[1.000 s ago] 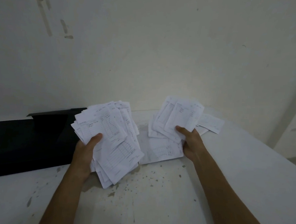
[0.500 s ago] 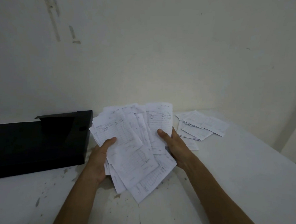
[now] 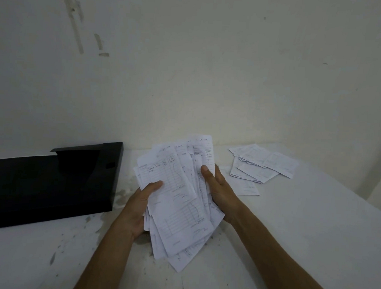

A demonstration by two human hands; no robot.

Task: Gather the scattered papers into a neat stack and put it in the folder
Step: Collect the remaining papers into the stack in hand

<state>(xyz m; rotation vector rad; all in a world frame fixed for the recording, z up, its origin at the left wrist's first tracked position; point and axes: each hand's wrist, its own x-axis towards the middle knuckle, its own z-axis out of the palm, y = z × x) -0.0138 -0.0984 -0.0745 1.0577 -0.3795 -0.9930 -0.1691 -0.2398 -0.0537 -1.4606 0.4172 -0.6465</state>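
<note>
Holding a loose, fanned bundle of papers [image 3: 177, 201] above the worktop [image 3: 290, 240], both hands grip it from opposite sides. The left hand [image 3: 140, 208] takes the bundle's left edge, thumb lying across the top sheet and fingers hidden beneath. The right hand [image 3: 221, 191] takes the right edge, thumb pressed on the face of the sheets near their upper part — the rest of its fingers are behind the paper, so how they curl cannot be told. The sheets are white with printed lines and handwriting; they splay out unevenly, the upper ends spread like a fan and the lower corners sticking out at different angles below the hands.

A smaller pile [image 3: 262, 165] of the same sheets lies flat on the worktop to the right and farther back, near the wall [image 3: 212, 67], well apart from the held bundle; one sheet pokes out at the pile's near side. The black folder [image 3: 46, 184] lies on the worktop to the left, just beside the left hand, its flap raised at the far end — its inside looks too dark to make out. Grey flecks and scuffs mark the white worktop around and below the bundle, and the wall carries a few dark smears at upper left.
</note>
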